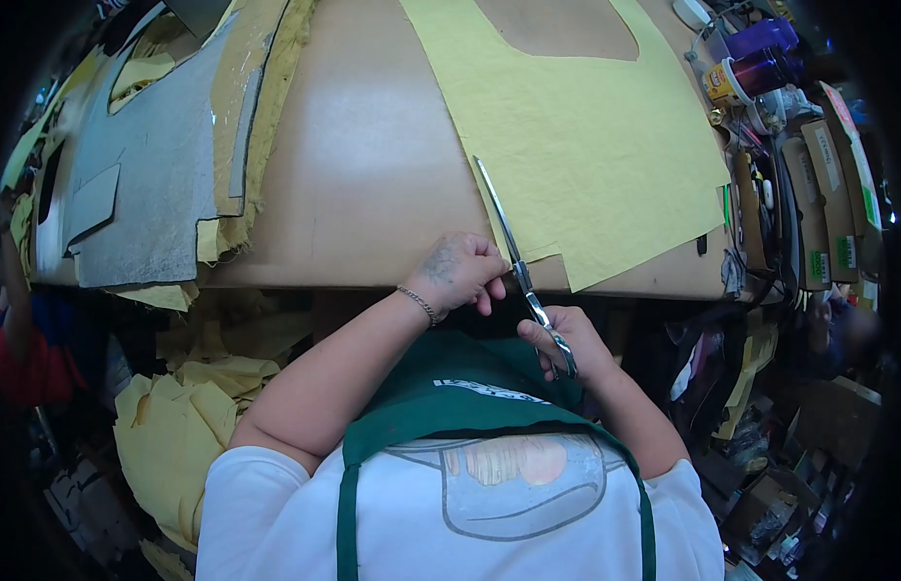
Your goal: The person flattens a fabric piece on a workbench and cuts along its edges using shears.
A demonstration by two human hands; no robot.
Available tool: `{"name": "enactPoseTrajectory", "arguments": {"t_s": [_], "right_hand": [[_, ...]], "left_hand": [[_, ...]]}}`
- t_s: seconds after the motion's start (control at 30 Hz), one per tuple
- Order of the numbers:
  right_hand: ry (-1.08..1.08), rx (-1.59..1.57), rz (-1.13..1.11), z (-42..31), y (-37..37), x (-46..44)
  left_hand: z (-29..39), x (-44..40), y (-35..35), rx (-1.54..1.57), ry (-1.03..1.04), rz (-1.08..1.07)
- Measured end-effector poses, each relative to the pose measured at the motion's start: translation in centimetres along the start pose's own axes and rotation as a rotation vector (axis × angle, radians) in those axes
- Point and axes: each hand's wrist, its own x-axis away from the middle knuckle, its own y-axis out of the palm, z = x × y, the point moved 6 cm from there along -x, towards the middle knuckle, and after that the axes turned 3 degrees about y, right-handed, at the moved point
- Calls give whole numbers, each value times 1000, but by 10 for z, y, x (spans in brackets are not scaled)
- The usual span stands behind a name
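Note:
A large sheet of yellow fabric [596,165] lies on the table, with a curved cut-out at its far side and a small step in its near edge. My left hand [462,271] is closed at the fabric's near left corner, its fingertips pinching the edge; the exact grip is partly hidden. Long metal scissors [513,247] lie along the fabric's left edge, their blades pointing away from me and looking nearly closed. Around their handles my right hand [576,347] is wrapped, just off the table's front edge.
Stiff grey pattern pieces [150,184] are stacked over yellow material on the table's left [344,145]. Crumpled yellow fabric [174,436] hangs below at the left. Along the right side stand a purple bottle [761,37], a yellow-labelled tub [726,83] and cardboard boxes [826,198].

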Motion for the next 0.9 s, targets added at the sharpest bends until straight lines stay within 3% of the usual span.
{"name": "enactPoseTrajectory", "arguments": {"t_s": [0.47,0.9], "right_hand": [[-81,42,-154,-38,-3,-21],[-87,75,-92,-46,-6,-21]], "left_hand": [[-3,1,0,25,-10,-71],[-3,2,0,67,-3,-80]]}}
